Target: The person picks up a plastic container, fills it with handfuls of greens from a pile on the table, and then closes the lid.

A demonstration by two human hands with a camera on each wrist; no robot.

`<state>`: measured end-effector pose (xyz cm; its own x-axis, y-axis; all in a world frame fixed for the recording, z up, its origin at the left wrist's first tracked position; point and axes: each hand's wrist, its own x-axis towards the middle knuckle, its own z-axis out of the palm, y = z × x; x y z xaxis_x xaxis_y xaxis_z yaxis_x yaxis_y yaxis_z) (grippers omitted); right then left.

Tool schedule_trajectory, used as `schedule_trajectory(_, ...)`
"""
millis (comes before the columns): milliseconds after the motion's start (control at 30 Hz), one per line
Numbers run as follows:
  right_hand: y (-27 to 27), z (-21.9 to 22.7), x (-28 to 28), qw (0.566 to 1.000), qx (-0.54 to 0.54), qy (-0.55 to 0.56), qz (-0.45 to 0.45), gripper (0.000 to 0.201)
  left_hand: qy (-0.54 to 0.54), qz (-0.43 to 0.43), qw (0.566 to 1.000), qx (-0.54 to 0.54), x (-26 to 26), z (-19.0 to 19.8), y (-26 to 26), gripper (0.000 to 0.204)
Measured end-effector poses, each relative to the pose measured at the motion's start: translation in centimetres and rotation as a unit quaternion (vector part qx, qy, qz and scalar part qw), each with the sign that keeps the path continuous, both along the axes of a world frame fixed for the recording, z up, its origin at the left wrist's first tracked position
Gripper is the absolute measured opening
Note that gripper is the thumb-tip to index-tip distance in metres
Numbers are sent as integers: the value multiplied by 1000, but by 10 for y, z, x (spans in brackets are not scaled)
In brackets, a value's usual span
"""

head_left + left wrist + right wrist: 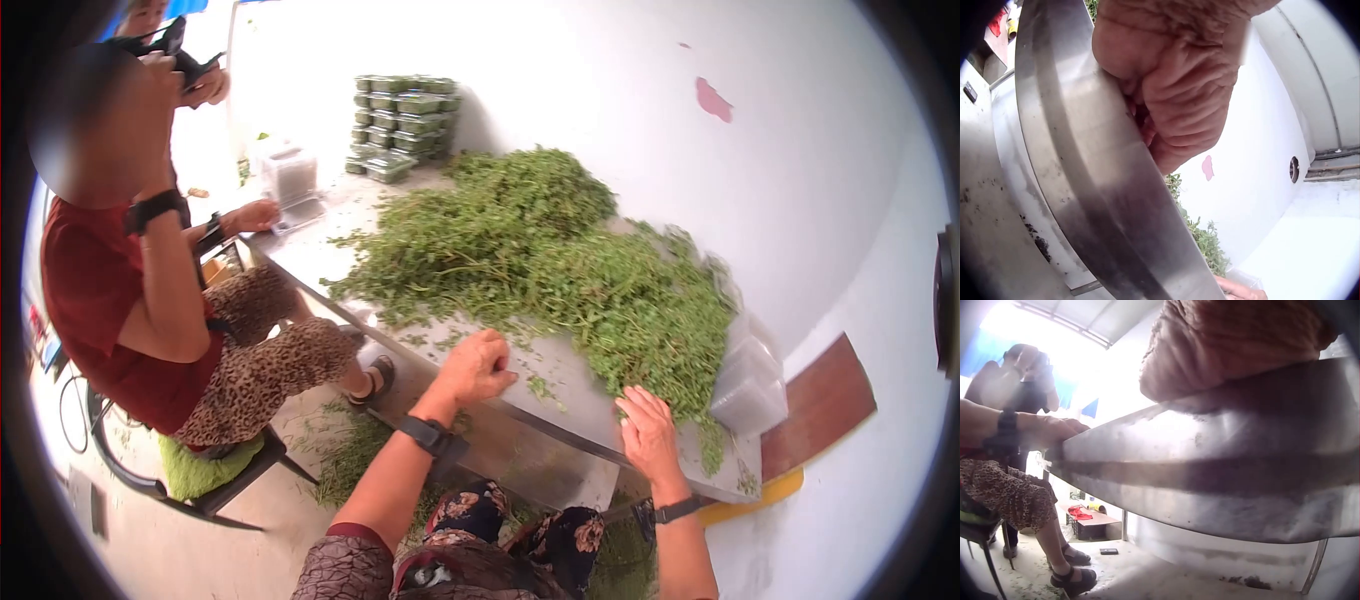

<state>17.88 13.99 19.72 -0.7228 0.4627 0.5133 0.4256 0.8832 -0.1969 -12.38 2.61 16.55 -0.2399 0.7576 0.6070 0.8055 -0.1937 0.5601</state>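
A large heap of leafy green herbs (500, 250) lies on the metal table (455, 350). My left hand (475, 368) is over the table's front edge, its fingers curled in, with nothing showing in it. In the left wrist view this left hand (1172, 81) appears from the palm side, fingertips tucked and partly hidden by the table rim. Fairly straight fingers of my right hand (650, 435) rest at the near right end of the heap. The right wrist view shows only the heel of the right hand (1229, 347) above the table edge; its fingertips are hidden there.
Stacked clear boxes of greens (400, 125) stand at the far end. A clear container (750, 380) is right of the heap, by the wall. At left, a seated person (130, 290) has a hand by an open clear box (292, 185). More greens (350, 460) lie on the floor.
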Motion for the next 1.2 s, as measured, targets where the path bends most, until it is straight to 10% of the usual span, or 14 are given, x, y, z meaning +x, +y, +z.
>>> schedule_trajectory(1200, 16, -11, 0, 999, -40, 28, 7, 27, 52, 12, 997, -52, 1, 11, -1, 35)
